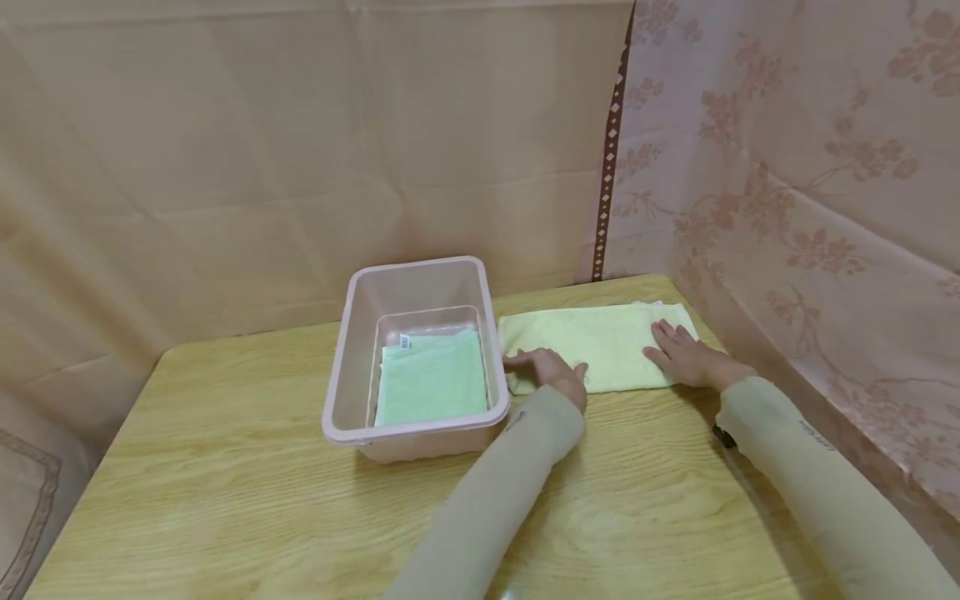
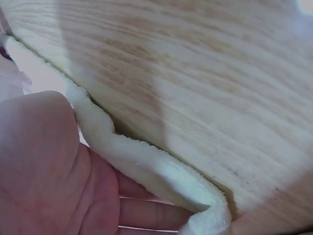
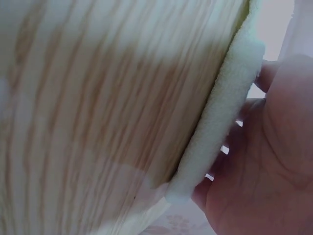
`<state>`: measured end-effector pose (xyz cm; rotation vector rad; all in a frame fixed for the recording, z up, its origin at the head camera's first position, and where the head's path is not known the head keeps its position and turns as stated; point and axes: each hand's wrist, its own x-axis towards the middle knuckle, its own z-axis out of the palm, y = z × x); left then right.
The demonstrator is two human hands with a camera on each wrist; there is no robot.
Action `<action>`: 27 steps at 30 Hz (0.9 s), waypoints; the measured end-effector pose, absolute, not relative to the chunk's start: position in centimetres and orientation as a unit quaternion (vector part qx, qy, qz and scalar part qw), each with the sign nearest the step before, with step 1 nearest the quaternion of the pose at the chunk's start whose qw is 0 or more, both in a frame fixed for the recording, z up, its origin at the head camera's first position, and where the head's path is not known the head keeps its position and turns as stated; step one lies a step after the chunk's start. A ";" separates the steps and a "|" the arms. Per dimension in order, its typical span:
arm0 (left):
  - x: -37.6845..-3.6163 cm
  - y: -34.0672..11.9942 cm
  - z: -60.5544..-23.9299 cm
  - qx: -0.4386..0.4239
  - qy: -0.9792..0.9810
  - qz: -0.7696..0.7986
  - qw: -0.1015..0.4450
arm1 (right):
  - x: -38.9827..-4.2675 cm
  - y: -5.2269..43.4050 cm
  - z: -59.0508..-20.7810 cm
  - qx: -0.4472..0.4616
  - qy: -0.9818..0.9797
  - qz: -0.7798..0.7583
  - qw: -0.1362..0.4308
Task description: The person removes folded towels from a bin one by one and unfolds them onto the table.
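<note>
Fingers of both hands lay flat and slightly spread on the folded pale yellow terry towel (image 1: pixel 596 346), which rested on the wooden table (image 1: pixel 225 467) just right of the pink plastic tub (image 1: pixel 341 375). The left hand (image 1: pixel 551 371) pressed the towel's near left corner — the right hand (image 1: pixel 686 354) its right end. A folded green cloth (image 1: pixel 433 385) lay inside the tub.

A light wood-grain desk (image 1: pixel 225 467) with rounded corners stands enclosed by draped fabric. A plain peach cloth backdrop (image 1: pixel 300 150), creased in a grid of fold lines, hangs behind it; a floral-patterned pink curtain (image 1: pixel 810 192) closes the right side, edged by a brown band of white diamonds (image 1: pixel 611 142). Soft, even light falls across the scene.
</note>
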<state>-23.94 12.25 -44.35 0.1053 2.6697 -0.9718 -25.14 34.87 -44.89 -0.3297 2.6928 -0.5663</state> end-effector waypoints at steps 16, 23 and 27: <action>-23.7 11.8 -43.7 0.157 0.980 -0.083 0.091 | -27.4 34.8 -43.4 -0.162 0.969 -0.150 0.110; -23.0 11.1 -45.2 0.241 0.962 0.013 0.129 | -29.0 32.9 -43.8 -0.174 0.960 -0.191 0.109; -22.8 10.8 -45.3 0.234 0.960 0.006 0.151 | -30.0 32.6 -44.5 -0.163 0.966 -0.180 0.091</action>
